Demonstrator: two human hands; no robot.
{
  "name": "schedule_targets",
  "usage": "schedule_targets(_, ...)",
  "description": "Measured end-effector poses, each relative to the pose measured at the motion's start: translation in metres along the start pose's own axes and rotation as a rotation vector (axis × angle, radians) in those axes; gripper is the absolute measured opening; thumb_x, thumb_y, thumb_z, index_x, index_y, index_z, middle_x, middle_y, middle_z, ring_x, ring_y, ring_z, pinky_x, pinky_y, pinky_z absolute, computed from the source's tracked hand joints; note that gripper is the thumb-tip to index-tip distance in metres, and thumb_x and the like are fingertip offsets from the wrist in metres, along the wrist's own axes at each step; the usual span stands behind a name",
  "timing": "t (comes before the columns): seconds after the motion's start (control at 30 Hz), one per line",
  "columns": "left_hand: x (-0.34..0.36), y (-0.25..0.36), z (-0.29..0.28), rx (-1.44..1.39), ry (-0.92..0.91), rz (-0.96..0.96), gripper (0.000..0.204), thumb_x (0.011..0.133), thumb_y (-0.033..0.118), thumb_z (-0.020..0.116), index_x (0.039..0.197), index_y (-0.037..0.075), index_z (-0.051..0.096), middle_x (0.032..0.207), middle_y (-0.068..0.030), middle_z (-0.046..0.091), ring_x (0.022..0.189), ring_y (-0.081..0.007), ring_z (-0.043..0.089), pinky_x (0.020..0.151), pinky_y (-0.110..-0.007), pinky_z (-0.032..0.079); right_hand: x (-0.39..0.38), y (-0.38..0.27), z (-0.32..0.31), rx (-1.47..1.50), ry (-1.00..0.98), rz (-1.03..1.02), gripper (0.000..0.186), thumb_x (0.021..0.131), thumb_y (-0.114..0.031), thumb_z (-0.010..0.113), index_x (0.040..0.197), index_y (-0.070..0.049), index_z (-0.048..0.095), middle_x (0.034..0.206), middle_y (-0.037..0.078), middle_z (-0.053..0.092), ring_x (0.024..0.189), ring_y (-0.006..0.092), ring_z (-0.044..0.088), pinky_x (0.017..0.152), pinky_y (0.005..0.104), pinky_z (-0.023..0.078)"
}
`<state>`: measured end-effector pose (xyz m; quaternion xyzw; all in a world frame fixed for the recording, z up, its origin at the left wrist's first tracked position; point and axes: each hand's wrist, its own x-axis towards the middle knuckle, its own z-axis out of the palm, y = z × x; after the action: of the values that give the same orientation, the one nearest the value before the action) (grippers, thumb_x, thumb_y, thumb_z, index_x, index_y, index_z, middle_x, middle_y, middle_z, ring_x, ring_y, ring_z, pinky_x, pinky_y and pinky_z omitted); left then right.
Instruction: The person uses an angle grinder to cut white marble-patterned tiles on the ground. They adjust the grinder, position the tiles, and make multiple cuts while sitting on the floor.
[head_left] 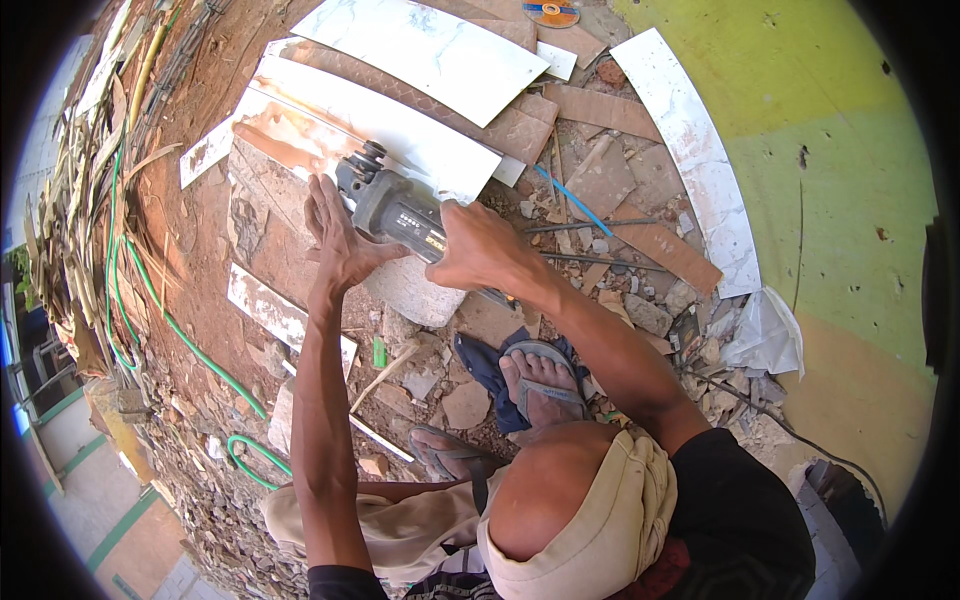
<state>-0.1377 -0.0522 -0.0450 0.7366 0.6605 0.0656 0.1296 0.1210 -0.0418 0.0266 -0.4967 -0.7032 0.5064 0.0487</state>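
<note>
My right hand is wrapped around the body of a grey and black angle grinder. The grinder's head points up and left, above a white marbled tile with reddish dust along its near left edge. My left hand has its fingers stretched out beside the grinder head, and its thumb reaches toward the grinder's underside; whether it touches the tool I cannot tell. Beneath the hands lies a pale stone block. The grinder's disc is hidden or too blurred to make out.
More white tiles and brown tile pieces lie beyond. A cutting disc rests at the far edge. Green hose runs at left, a dark cable at right beside a yellow-green wall. Rubble surrounds my sandalled feet.
</note>
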Motion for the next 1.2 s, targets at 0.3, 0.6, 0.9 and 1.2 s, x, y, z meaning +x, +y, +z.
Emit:
schedule_targets(0.3, -0.002, 0.001, -0.002, -0.043, 0.028, 0.000, 0.176, 0.037, 0.082, 0.085, 0.153, -0.015, -0.005, 0.159, -0.0423, 0.002, 0.154, -0.0457, -0.004, 0.123, -0.052, -0.004, -0.005, 0.006, 0.003, 0.009, 0.016, -0.003, 0.044, 0.062, -0.016, 0.072, 0.088, 0.017, 0.061, 0.075, 0.034, 0.067, 0.072, 0.0421, 0.072, 0.066, 0.0478, 0.059)
schedule_targets(0.6, -0.002, 0.001, -0.001, -0.057, 0.000, -0.074, 0.178, 0.034, 0.082, 0.085, 0.155, -0.012, -0.005, 0.160, -0.0398, 0.000, 0.152, -0.0488, -0.004, 0.123, -0.053, -0.001, -0.012, 0.013, 0.006, -0.005, 0.061, -0.039, 0.048, 0.063, -0.018, 0.074, 0.091, 0.018, 0.060, 0.077, 0.033, 0.067, 0.072, 0.0438, 0.071, 0.068, 0.0475, 0.059)
schedule_targets(0.9, -0.001, -0.003, 0.001, -0.023, 0.034, -0.027, 0.178, 0.034, 0.081, 0.087, 0.155, -0.011, -0.005, 0.161, -0.0387, 0.000, 0.152, -0.0483, -0.002, 0.123, -0.053, 0.002, -0.017, 0.015, 0.005, 0.024, 0.043, -0.034, 0.044, 0.063, -0.017, 0.074, 0.089, 0.017, 0.061, 0.077, 0.032, 0.067, 0.072, 0.0426, 0.071, 0.069, 0.0471, 0.059)
schedule_targets(1.2, -0.002, 0.002, 0.000, -0.031, 0.034, -0.056, 0.177, 0.033, 0.073, 0.092, 0.156, -0.008, -0.005, 0.162, -0.0362, 0.001, 0.153, -0.0480, -0.001, 0.124, -0.053, 0.004, -0.023, 0.022, 0.009, 0.006, 0.080, -0.037, 0.047, 0.062, -0.019, 0.075, 0.088, 0.017, 0.059, 0.076, 0.033, 0.066, 0.073, 0.0441, 0.071, 0.068, 0.0474, 0.058)
